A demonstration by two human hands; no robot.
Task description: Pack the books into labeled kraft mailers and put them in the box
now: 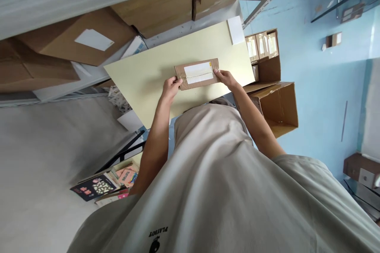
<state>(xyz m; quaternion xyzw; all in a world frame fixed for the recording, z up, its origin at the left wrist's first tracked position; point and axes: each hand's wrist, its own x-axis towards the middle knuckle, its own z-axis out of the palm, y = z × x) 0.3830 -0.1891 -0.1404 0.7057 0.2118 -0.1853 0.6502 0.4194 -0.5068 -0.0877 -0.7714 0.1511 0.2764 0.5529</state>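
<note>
A flat brown cardboard box [196, 86] with a white label on its upper face is held above the pale yellow tabletop [148, 83]. My left hand [171, 87] grips its left end, thumb on top and fingers curled at the edge. At the right end, my right hand [225, 78] pinches the corner in the same way. Clear tape seems to run along the middle of the label. A shadow lies on the tabletop to the left of the box.
A white pad [235, 30] lies at the table's far right corner. Large cartons [157, 8] fill the shelf behind. To the right, an open carton [279, 106] stands below a carton of small packed boxes [267, 45]. Books [101, 185] sit at lower left.
</note>
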